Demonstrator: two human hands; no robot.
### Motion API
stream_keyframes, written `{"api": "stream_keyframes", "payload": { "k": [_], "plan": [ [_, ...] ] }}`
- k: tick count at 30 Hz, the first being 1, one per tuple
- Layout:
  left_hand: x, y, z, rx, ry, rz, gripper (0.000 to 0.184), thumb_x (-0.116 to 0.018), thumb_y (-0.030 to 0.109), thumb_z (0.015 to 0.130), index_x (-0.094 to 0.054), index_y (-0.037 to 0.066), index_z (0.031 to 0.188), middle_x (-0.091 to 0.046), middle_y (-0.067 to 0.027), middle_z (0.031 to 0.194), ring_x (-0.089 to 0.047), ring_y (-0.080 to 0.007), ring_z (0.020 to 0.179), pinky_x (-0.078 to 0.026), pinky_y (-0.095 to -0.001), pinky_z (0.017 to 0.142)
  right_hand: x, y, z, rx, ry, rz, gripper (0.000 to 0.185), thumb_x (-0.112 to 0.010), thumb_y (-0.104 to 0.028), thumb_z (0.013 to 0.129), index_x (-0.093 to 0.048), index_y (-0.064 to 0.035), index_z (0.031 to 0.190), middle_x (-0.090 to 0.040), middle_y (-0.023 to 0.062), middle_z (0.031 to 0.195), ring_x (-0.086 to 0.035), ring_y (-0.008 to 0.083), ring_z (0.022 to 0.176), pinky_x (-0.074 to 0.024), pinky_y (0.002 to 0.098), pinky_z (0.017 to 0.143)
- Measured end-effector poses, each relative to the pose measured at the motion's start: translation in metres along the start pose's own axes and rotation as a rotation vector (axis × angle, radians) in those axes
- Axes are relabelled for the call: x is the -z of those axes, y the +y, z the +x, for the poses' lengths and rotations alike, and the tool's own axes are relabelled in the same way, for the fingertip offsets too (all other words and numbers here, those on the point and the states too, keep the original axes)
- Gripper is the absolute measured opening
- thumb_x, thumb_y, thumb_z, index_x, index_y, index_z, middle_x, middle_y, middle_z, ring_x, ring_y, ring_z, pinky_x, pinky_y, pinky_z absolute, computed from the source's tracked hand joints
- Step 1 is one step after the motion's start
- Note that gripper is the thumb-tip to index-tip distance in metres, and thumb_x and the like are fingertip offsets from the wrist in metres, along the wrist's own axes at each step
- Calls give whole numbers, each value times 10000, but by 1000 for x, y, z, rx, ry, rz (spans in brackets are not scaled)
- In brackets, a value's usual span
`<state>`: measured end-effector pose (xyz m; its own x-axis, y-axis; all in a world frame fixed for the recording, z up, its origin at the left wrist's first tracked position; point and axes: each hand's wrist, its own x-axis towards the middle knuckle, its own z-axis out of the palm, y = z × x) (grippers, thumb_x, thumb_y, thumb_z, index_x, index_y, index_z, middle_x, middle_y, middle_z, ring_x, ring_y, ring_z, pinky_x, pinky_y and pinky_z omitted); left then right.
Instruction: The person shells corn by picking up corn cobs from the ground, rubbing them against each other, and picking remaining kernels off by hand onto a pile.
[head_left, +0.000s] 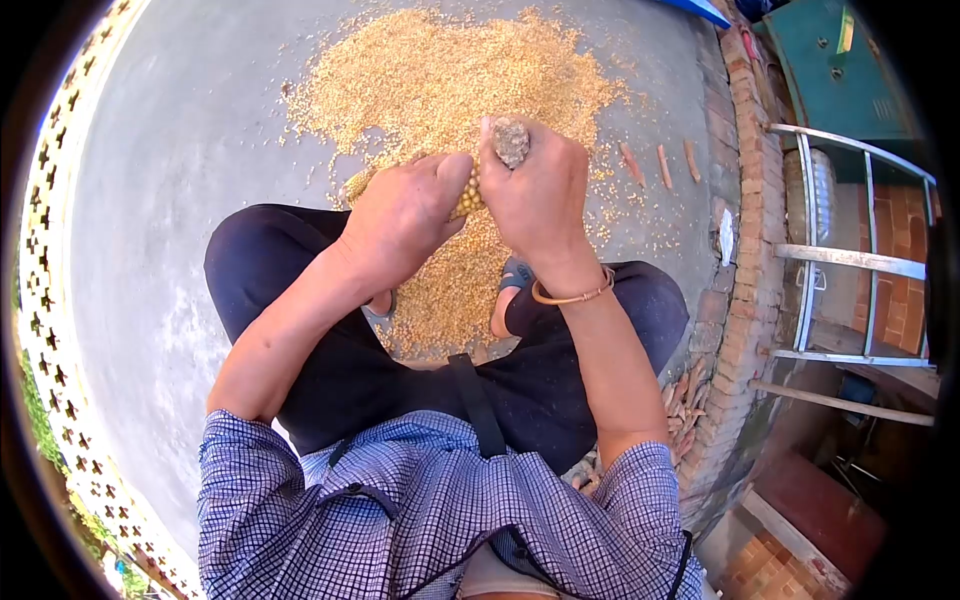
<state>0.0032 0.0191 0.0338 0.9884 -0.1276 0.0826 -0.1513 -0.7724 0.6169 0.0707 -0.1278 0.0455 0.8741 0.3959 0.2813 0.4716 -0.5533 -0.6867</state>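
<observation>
Here, over loose kernels [450,70] left of the floor's [150,230] brick edge [745,230], the left hand [405,215] curled its fingers round a yellow corn cob [468,198] while the right hand [545,195] gripped a bare cob [511,143], fingers bent

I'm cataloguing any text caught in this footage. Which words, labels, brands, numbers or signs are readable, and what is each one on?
None can be read.
Teal panel: its small marks are too blurred to tell whether they are text.
White scrap: too small to tell whether it has print.
Checked shirt and ear of corn: no lettering visible.
</observation>
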Motion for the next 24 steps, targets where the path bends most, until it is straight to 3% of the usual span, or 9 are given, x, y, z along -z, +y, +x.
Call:
{"api": "stream_keyframes", "payload": {
  "k": [4, 7, 10, 11, 14, 18, 19, 22, 24],
  "plan": [
    [-4, 1, -3, -27, 93, 93, 319, -764, 131, 777, -581, -11, 997, -641, -196, 826, -658, -295, 774, -497, -360, 691, 4, 3, 8, -206, -52, 182, 250, -686, -233, 902, -689, -2, 807, -698, 106, 738, -659, 175, 667, -480, 336, 579],
    [3, 5, 3, 137, 96, -219, 320, -768, 133, 777, -578, -17, 986, -641, -192, 817, -658, -282, 737, -492, -357, 666, 12, 17, 15, -380, -10, 686, 291, -660, -249, 931, -707, 34, 882, -721, 106, 837, -677, 164, 768, -529, 324, 698],
    [1, 4, 5, 96, 170, -326, 336, -767, 127, 774, -582, -25, 1009, -634, -189, 776, -654, -287, 704, -488, -363, 645, 18, 13, 12, -302, 73, 846, 324, -636, -248, 950, -694, 69, 975, -720, 126, 940, -683, 190, 839, -534, 332, 828],
    [2, 5, 7, 122, 141, -314, 308, -755, 123, 778, -572, -28, 975, -633, -201, 780, -652, -319, 727, -490, -383, 651, 16, 10, 9, -287, 76, 701, 302, -693, -271, 907, -701, 28, 949, -719, 113, 888, -682, 196, 816, -519, 319, 737],
    [0, 7, 7, 165, 99, -267, 261, -728, 109, 781, -549, -27, 914, -632, -222, 789, -650, -384, 778, -497, -423, 660, 3, 1, 5, 273, 207, 182, 292, -713, -252, 874, -680, 21, 972, -688, 124, 892, -661, 270, 874, -508, 373, 790],
    [-11, 2, 4, 85, 125, -127, 301, -720, 99, 761, -523, -7, 962, -634, -218, 806, -648, -390, 800, -501, -437, 644, -5, -8, -3, 53, -5, -89, 234, -737, -186, 783, -644, 0, 889, -647, 143, 872, -625, 329, 865, -486, 422, 772],
    [-10, 1, 5, 65, 126, -74, 320, -720, 100, 756, -514, -1, 980, -636, -217, 813, -646, -393, 806, -501, -442, 639, -7, -8, 0, 87, 78, -87, 190, -717, -168, 801, -635, 3, 785, -652, 184, 770, -659, 337, 762, -485, 410, 678],
    [-6, 4, 5, -82, 52, 307, 383, -724, 121, 747, -481, 8, 1020, -641, -209, 830, -635, -405, 815, -496, -465, 651, -2, -5, 9, -261, -30, 66, 215, -689, -173, 821, -637, 9, 719, -637, 216, 705, -657, 324, 660, -483, 386, 610],
    [-11, 4, 6, -42, 99, 257, 364, -742, 125, 747, -523, 23, 1019, -655, -190, 868, -636, -401, 835, -512, -431, 683, -8, 2, 10, -185, 71, 97, 243, -669, -179, 830, -640, 6, 676, -638, 170, 629, -643, 320, 587, -482, 410, 580]
  ]
}}
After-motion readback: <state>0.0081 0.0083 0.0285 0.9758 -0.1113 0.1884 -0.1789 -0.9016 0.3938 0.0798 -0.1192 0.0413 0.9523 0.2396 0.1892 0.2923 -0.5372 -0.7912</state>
